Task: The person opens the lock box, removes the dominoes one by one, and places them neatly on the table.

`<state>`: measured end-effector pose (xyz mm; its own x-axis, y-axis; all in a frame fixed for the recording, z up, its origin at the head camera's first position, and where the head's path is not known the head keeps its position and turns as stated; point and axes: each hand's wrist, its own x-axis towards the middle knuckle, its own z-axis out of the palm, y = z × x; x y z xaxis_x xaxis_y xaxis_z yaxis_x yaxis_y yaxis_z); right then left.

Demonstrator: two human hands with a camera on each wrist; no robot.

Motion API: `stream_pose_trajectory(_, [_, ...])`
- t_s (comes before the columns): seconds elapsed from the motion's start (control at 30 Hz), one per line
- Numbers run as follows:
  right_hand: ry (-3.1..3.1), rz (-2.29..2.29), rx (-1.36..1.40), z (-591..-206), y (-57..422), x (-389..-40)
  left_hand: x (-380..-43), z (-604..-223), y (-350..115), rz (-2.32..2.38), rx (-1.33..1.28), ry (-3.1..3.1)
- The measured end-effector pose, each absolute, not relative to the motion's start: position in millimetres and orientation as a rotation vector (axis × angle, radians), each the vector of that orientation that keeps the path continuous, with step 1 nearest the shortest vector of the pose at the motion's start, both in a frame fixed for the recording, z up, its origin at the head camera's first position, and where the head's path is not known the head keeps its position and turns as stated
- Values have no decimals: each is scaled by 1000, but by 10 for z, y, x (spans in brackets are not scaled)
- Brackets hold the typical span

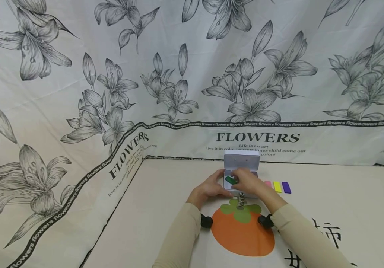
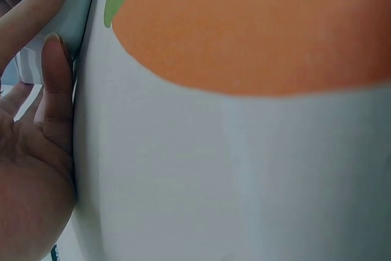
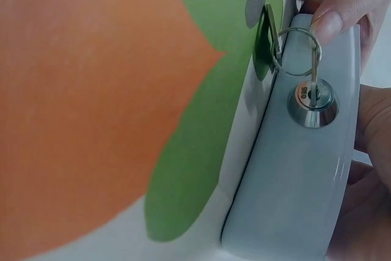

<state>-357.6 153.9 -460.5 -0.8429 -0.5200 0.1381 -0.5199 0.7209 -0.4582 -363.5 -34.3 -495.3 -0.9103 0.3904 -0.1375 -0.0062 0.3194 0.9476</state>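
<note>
A small pale metal cash box (image 1: pixel 242 162) stands on the table with its hinged lid raised. My left hand (image 1: pixel 212 185) grips its left side, the thumb laid along the front wall, as the left wrist view also shows of the box (image 2: pixel 68 19). Over the box's inside, my right hand (image 1: pixel 248 181) pinches a flat green block (image 1: pixel 231 180). On the front wall sits a round lock (image 3: pixel 313 103) with a key in it; a ring (image 3: pixel 296 51) carries a second key. The inside of the box is largely hidden by my hands.
Right of the box lie a pink block (image 1: pixel 268 183), a yellow block (image 1: pixel 277 187) and a purple block (image 1: pixel 286 187). An orange persimmon print (image 1: pixel 243 234) and black characters (image 1: pixel 332 234) mark the tabletop. Behind the table hangs a flower-patterned curtain (image 1: pixel 178 141).
</note>
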Motion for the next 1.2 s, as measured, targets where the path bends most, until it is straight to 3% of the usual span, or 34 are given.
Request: stream_pose_trajectory(1.2, [2904,-795,-673,-4635,1349,-3640,-3652,-4954,-366,1613,393,2246])
